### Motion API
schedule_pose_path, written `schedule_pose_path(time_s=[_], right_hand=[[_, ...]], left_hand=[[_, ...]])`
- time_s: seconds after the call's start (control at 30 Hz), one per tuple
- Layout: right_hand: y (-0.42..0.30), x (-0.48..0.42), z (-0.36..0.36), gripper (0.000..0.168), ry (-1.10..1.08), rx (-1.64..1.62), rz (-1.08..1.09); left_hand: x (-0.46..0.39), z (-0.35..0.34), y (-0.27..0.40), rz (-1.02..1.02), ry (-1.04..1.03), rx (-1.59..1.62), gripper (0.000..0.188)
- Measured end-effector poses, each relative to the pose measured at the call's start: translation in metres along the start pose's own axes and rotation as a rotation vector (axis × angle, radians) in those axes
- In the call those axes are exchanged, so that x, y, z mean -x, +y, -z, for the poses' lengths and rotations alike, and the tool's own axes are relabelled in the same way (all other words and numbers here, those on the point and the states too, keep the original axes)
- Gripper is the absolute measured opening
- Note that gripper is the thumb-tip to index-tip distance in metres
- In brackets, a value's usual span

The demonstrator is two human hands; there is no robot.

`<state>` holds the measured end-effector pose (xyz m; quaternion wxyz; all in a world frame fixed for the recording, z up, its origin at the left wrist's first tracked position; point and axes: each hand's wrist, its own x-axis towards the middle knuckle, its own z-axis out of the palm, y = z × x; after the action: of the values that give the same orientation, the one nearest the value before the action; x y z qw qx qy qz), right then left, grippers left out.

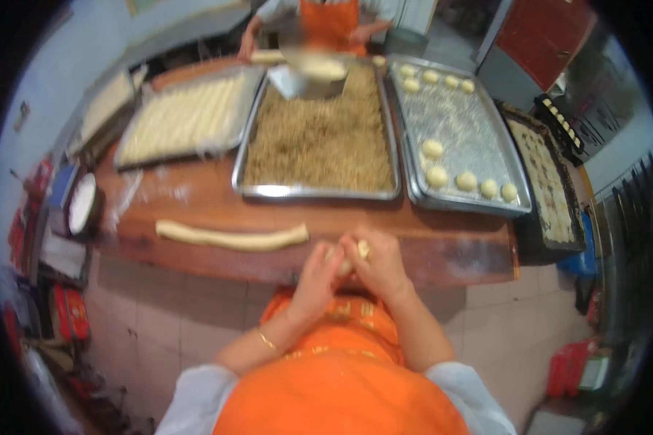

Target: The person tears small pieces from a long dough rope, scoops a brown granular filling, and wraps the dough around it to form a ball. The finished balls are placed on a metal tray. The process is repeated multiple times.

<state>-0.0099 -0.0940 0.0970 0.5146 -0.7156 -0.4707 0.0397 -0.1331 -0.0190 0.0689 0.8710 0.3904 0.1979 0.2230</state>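
Note:
My left hand [322, 274] and my right hand [380, 261] meet over the front edge of the wooden table. Between them is a small piece of pale dough [363, 249], mostly covered by my fingers. Left of my hands, a long dough rope [231, 237] lies across the wood. Beyond it stands a metal tray of crumbly brown filling [321, 141]. Round dough balls [466, 181] sit along the near and far ends of a floured metal tray [468, 136] at the right.
A tray of dough strips under plastic film [188, 117] stands at the back left. Near the left edge is a bowl of white powder [82, 204]. A crusted dark tray [544, 185] adjoins the right side. Across the table, a person in an orange apron [332, 22] stands behind a blurred metal bowl [318, 73].

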Motion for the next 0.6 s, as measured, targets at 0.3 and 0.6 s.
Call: schedule_pose_path(time_s=[0.3,0.6], right_hand=[[-0.012,-0.005,0.013,0.014,-0.267,-0.21,-0.294],[-0.016,-0.016,0.02,0.012,-0.39,-0.266,-0.184]], left_hand=[[0.004,0.008,0.022,0.033,-0.07,0.148,0.024],[0.013,0.017,0.042,0.084,-0.167,0.117,0.037]])
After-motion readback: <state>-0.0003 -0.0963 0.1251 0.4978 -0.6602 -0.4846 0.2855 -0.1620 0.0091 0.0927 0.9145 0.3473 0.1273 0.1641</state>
